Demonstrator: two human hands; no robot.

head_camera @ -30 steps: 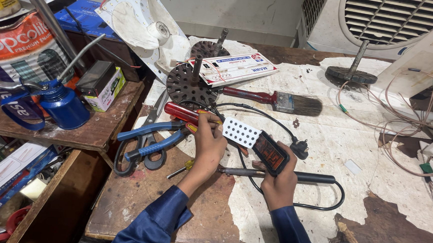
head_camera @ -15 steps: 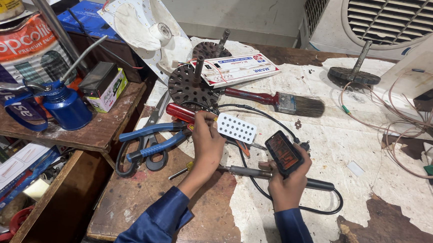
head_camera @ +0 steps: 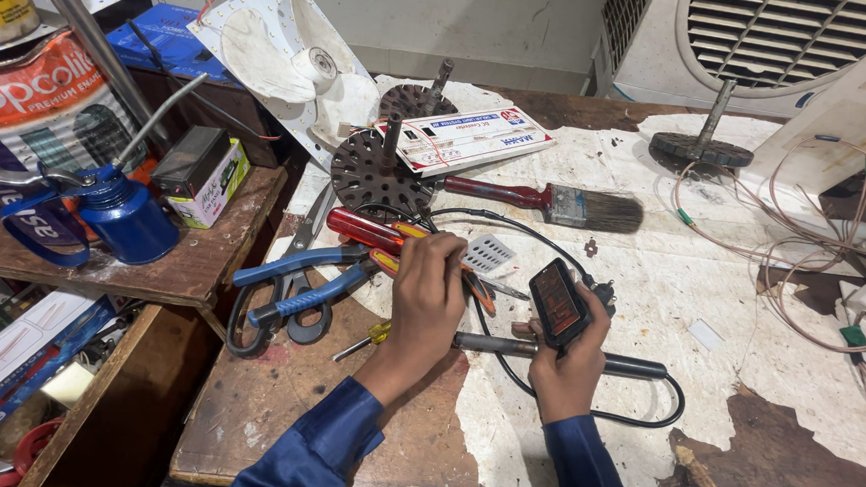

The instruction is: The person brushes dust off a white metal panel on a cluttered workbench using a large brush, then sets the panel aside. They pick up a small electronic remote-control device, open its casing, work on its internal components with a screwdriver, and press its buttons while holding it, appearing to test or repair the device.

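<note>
The right hand has its grip closed around a small dark flat box, thumb on one long edge and fingers behind, tilting the reddish face up toward the head camera, probably so that it can be looked over. The box is lifted a little above the worktop, over a long dark metal rod that lies across in front of both hands, and a black cable loops away from near the box and curls back under the wrist. The left hand lies palm down with its fingers curled over a red and yellow screwdriver; the fingers hide the contact, so I cannot tell whether the grip is truly clamped on the handle or only resting on it. Just right of those fingers a small white perforated piece lies flat on the torn white paper that covers much of the surface. Blue-handled pliers and a pair of scissors lie crossed just left of the left hand, within easy reach. Further back are a round dark slotted disc, a paintbrush with a red handle, and a printed cardboard box. A blue oil can stands on the lower shelf to the left.
</note>
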